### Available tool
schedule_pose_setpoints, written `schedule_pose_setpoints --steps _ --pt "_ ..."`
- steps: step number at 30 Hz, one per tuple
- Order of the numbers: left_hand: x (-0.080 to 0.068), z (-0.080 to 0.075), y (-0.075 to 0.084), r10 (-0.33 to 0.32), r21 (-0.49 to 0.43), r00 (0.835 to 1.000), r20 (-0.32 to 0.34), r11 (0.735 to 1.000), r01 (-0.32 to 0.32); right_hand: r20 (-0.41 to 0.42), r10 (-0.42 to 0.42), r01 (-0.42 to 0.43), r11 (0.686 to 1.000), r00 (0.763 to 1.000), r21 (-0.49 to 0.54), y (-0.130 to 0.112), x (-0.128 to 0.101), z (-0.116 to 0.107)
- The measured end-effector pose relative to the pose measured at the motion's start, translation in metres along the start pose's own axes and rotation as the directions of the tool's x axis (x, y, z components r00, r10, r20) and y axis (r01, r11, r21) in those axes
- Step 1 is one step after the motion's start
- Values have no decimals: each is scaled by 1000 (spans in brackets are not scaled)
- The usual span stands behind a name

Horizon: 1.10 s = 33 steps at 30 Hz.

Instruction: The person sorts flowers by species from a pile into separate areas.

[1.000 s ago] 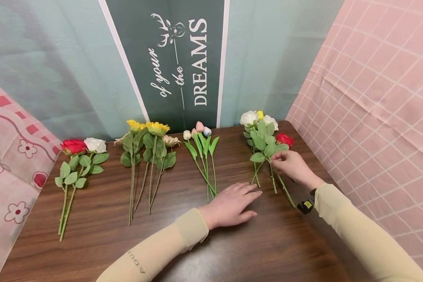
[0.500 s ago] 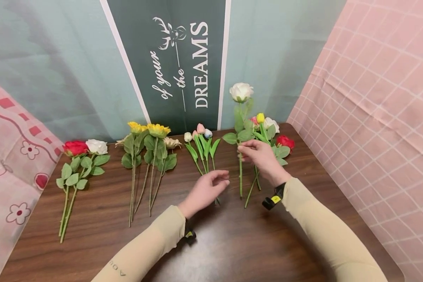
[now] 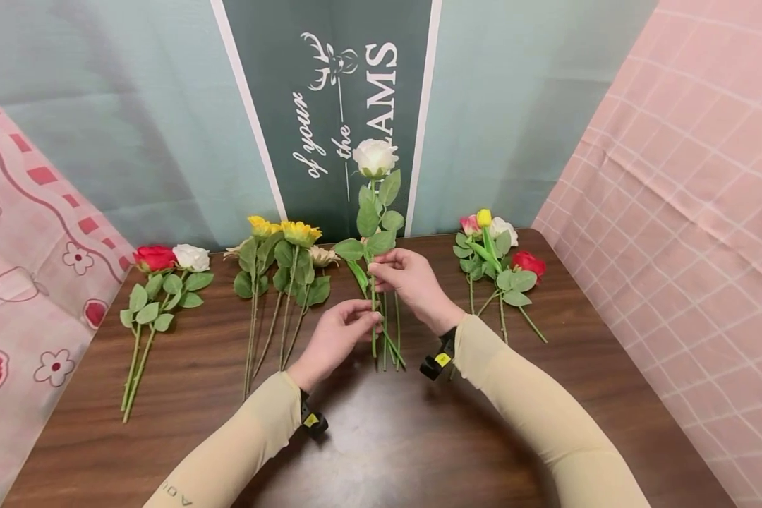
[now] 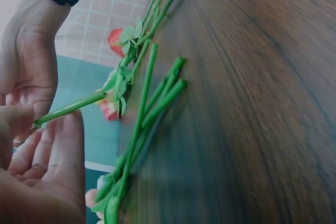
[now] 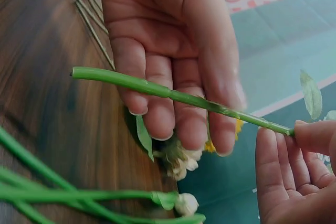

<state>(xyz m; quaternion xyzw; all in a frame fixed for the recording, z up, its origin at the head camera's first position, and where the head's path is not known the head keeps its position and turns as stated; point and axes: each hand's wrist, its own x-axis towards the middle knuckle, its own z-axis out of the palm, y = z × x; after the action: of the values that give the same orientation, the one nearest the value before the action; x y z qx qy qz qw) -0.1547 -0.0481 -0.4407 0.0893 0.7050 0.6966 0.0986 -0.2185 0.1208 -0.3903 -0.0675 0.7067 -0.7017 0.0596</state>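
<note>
A white rose (image 3: 375, 158) stands upright in front of the back curtain, with green leaves along its stem. My right hand (image 3: 413, 282) pinches that stem between thumb and fingertips, just below the leaves. Lower down, my left hand (image 3: 343, 331) is at the stem. In the right wrist view the left hand's fingers (image 5: 157, 87) lie nearly straight behind the bare lower stem (image 5: 184, 97), its thumb not closed over it. Tulips on the table, mostly hidden behind the rose and hands, show their green stems (image 4: 142, 114) in the left wrist view.
Red and white roses (image 3: 155, 258) lie at the left of the brown table (image 3: 381, 437). Yellow and beige flowers (image 3: 301, 233) lie left of the hands. On the right are roses (image 3: 528, 265) and a yellow tulip (image 3: 484, 218). Curtains stand behind and at both sides.
My right hand has lifted the white rose from the right-hand bunch and carried it left over the tulips. My left hand has moved left and up to its stem.
</note>
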Motion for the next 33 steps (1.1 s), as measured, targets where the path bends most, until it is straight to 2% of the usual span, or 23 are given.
schedule_pose_setpoints --steps 7,10,17,19,21,23,24,25,27,29,33 --pt "-3 -12 -3 20 4 995 -103 1000 -20 29 -1 1 1000 1000 -9 2 2 16" --pt "-4 -16 -2 27 19 992 -127 1000 -25 38 9 -8 1000 999 -17 3 3 20" --pt "-9 -24 2 44 109 991 -123 994 -30 58 -9 10 1000 998 -20 7 0 22" --pt "-13 -30 4 55 142 992 -111 989 -39 68 -46 50 996 997 -68 10 -3 20" --pt "-19 -39 8 68 187 992 -108 981 -47 87 -94 107 981 992 -160 13 -8 18" --pt "-28 -56 12 86 249 990 -116 967 -55 117 -154 183 937 981 -296 16 -14 18" --pt "-34 -66 14 100 286 987 -124 956 -61 138 -184 222 904 973 -365 17 -17 18" --pt "-40 -79 16 114 335 984 -138 940 -62 165 -208 260 866 964 -427 17 -20 20" --pt "-54 -109 20 147 457 973 -175 888 -52 225 -252 336 768 941 -546 19 -25 24" --pt "-70 -142 22 184 581 959 -218 813 -24 299 -287 414 665 910 -621 19 -29 29" --pt "-103 -214 21 252 788 924 -286 611 77 458 -328 563 475 826 -676 21 -34 44"
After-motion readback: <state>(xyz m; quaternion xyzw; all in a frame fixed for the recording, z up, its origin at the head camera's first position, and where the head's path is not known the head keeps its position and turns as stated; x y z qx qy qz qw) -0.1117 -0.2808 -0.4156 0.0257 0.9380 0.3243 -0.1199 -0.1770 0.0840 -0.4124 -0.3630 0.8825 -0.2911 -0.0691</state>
